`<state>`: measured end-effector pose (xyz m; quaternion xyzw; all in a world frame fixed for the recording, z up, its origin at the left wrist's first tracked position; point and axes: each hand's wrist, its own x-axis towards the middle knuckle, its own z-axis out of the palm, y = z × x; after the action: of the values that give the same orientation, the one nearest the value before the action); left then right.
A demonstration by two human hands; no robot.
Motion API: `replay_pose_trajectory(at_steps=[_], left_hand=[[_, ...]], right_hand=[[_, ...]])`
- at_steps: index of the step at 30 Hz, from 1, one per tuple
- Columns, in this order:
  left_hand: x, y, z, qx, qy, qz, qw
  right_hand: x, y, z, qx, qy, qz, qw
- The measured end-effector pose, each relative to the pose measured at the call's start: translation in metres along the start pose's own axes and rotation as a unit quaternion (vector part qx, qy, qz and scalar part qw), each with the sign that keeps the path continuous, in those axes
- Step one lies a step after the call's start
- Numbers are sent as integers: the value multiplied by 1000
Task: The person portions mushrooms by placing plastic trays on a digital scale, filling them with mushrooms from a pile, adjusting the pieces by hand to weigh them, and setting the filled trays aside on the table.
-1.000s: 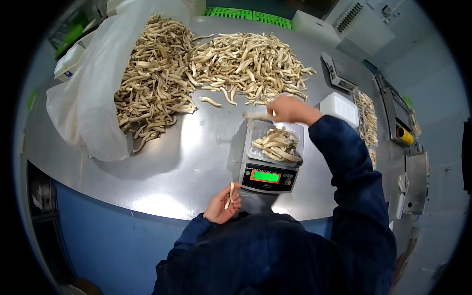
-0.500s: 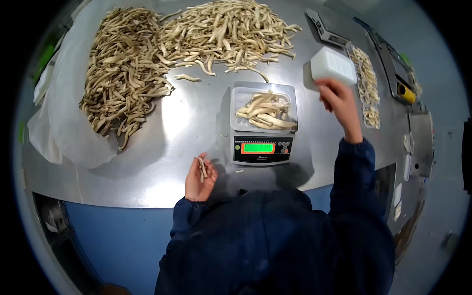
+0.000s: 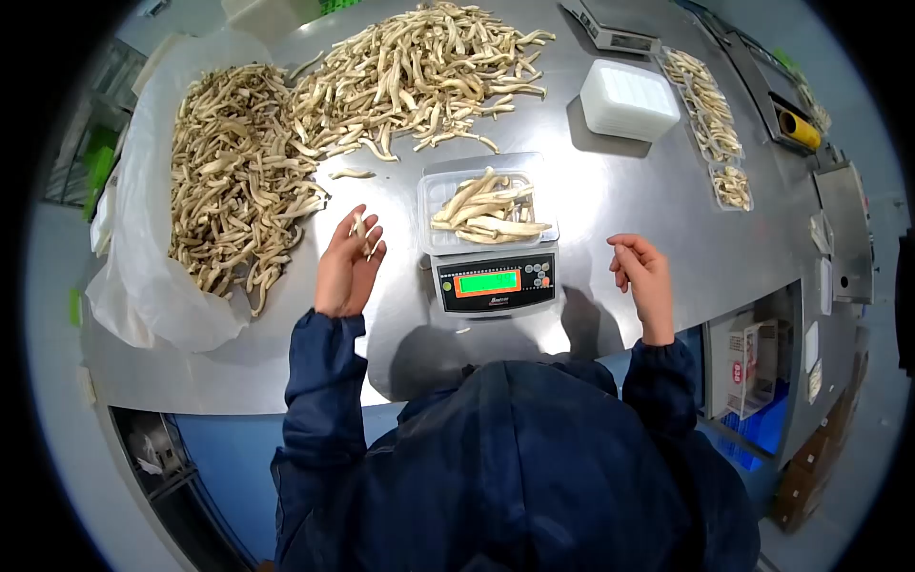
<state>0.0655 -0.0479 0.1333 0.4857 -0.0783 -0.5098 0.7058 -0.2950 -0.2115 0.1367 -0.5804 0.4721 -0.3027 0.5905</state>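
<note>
A mushroom (image 3: 361, 235) is loosely grasped in the half-open left hand (image 3: 349, 265); the right hand (image 3: 644, 278) is held released, loosely curled, with the scale (image 3: 496, 282) to its left.

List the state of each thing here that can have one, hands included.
Left hand: holding a mushroom
Right hand: empty, fingers loosely curled
Near scale: on, display lit green, reading unclear
Far scale: on or off unclear
Tray on near scale: uncovered, part-filled
Bag: open, mushrooms exposed
White containers: stacked
Tray row at right: loaded
</note>
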Motion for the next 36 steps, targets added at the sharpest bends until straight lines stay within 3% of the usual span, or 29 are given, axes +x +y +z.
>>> replay_pose_trajectory(at_steps=[6, 15, 24, 32, 36], left_hand=[[38, 11, 61, 149, -72, 9, 986], [57, 0, 74, 104, -98, -44, 989], [62, -8, 83, 265, -39, 69, 961], [68, -8, 85, 245, -42, 31, 968], [67, -13, 78, 351, -15, 119, 929]], right_hand=[[0, 1, 5, 10, -13, -1, 1000], [-4, 7, 2, 24, -9, 2, 1000], [-6, 8, 5, 9, -13, 3, 1000], [-4, 11, 0, 13, -11, -20, 1000], [-5, 12, 1, 17, -11, -11, 1000]])
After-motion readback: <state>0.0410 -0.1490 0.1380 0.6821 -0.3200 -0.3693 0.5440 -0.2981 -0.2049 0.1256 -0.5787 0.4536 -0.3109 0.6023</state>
